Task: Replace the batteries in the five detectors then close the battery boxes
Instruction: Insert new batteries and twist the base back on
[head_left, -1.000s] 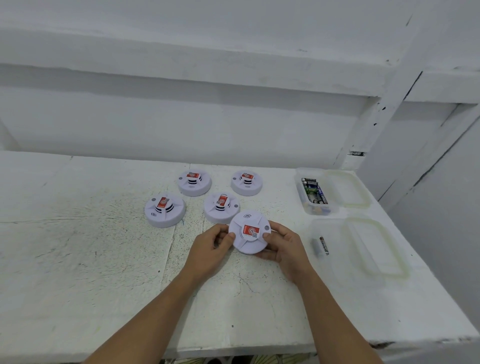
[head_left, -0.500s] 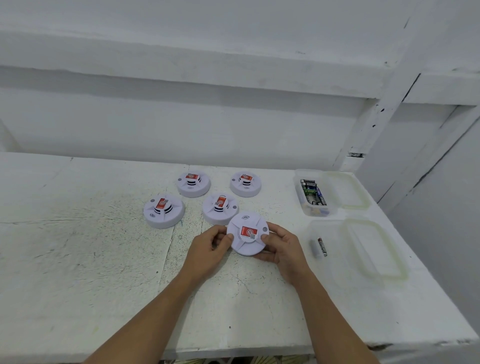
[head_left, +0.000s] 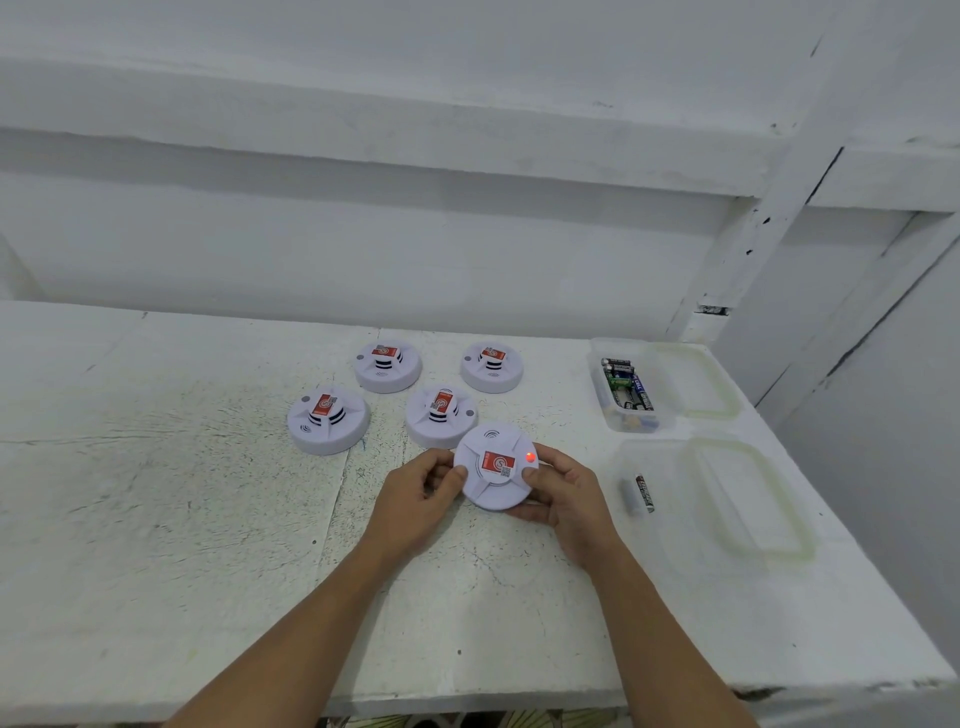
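- Table (head_left: 156, 519): white, scuffed and speckled; fills the lower two thirds of the frame; white wall behind, across the top.
- Near container (head_left: 691, 525): clear plastic, right of centre; its lid with a pale green seal lies just beside it at the right; two batteries (head_left: 640, 494) lie inside, at its left end.
- Far container (head_left: 631, 387): clear, smaller, upper right of centre; holds a heap of batteries, count unclear; lid beside it at the right.
- Resting detectors: four, round, white, each with a red label on a raised centre; far left one (head_left: 328, 420); upper left one (head_left: 388, 366); upper right one (head_left: 492, 366); middle one (head_left: 440, 417), just beside the held unit.
- Held detector (head_left: 494, 472): centre of the frame, low over the table, face tilted toward the camera; red label at its middle; small red light lit at its right edge.
- Left hand (head_left: 418, 501): fingers curled around the held detector's left rim; thumb on its face.
- Right hand (head_left: 563, 493): fingers clasping the right rim from beneath; thumb on top beside the light.
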